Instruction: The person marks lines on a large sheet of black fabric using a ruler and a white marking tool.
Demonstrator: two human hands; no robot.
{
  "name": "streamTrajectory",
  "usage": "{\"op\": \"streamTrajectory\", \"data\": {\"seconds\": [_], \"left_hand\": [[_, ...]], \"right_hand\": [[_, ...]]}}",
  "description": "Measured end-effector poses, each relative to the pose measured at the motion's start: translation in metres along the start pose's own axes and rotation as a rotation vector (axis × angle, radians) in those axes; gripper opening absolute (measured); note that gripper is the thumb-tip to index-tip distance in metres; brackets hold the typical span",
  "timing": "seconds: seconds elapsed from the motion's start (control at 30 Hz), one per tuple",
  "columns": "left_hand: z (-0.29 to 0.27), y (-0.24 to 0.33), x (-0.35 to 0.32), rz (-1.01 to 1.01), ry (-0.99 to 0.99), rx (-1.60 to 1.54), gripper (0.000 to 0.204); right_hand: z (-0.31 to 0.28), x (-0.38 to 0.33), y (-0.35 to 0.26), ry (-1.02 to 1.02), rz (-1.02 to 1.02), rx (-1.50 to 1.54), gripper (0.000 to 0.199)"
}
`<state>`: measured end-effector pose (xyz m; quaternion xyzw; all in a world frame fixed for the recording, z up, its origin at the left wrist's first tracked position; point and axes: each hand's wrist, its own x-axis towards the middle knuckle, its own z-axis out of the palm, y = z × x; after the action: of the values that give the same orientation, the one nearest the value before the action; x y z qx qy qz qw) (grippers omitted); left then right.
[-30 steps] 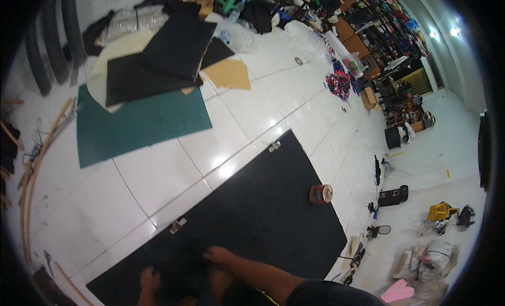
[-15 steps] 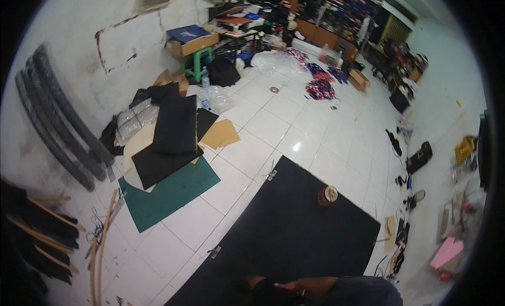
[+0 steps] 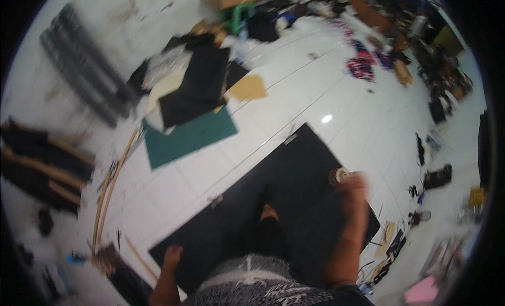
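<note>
A large black sheet [image 3: 310, 158] lies on the floor below me, with metal clips [image 3: 290, 139] along its far left edge. On its far right part stands a small round reddish container [image 3: 338, 176] with a pale top. My right hand [image 3: 353, 190] is stretched out at this container and partly overlaps it; motion smears the fingers, so I cannot tell whether it grips it. Low over the sheet's left part is my left hand [image 3: 173, 255], its fingers looking curled. Whether anything is inside them does not show. My bare foot [image 3: 269, 212] is on the sheet between my hands.
A green mat [image 3: 192, 140] lies left beyond the sheet, partly under black material [image 3: 197, 95] and next to tan card [image 3: 248, 88]. Long wooden strips [image 3: 113, 185] lie at left. Cables and small items [image 3: 392, 253] line the right wall. Piles of goods fill the back.
The view has tipped downward, bringing my legs and both forearms into sight. My right hand has reached out to the round container. My left hand now shows at the sheet's left side.
</note>
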<state>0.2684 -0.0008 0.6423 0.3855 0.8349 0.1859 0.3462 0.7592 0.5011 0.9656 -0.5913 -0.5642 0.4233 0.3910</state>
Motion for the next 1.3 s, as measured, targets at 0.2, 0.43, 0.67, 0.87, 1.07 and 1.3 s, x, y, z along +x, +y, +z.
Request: {"op": "streamTrajectory", "data": {"seconds": [0.2,0.43,0.67,0.87,1.07,1.3], "left_hand": [[-0.016,0.031,-0.031,-0.104,-0.164,0.471,0.036],[-0.004,0.312,0.135,-0.472,-0.006,-0.38,0.05],[-0.009,0.315,0.197,-0.543,-0.272,0.023,0.039],[-0.023,0.202,0.257,-0.29,-0.38,0.193,0.026],[-0.072,0.348,0.526,-0.609,-0.185,-0.092,0.038],[-0.149,0.683,0.848,0.119,0.04,-0.157,0.04]], "right_hand": [[-0.092,0.057,-0.146,-0.53,-1.047,0.182,0.027],[-0.098,0.135,-0.234,-1.638,-1.402,0.198,0.027],[-0.099,0.215,-0.271,-1.926,-1.374,0.032,0.028],[-0.084,0.321,-0.275,-1.915,-1.299,-0.03,0.028],[-0.046,0.448,-0.297,-1.894,-1.167,-0.078,0.028],[-0.038,0.595,-0.315,-1.798,-1.042,-0.082,0.029]]}}
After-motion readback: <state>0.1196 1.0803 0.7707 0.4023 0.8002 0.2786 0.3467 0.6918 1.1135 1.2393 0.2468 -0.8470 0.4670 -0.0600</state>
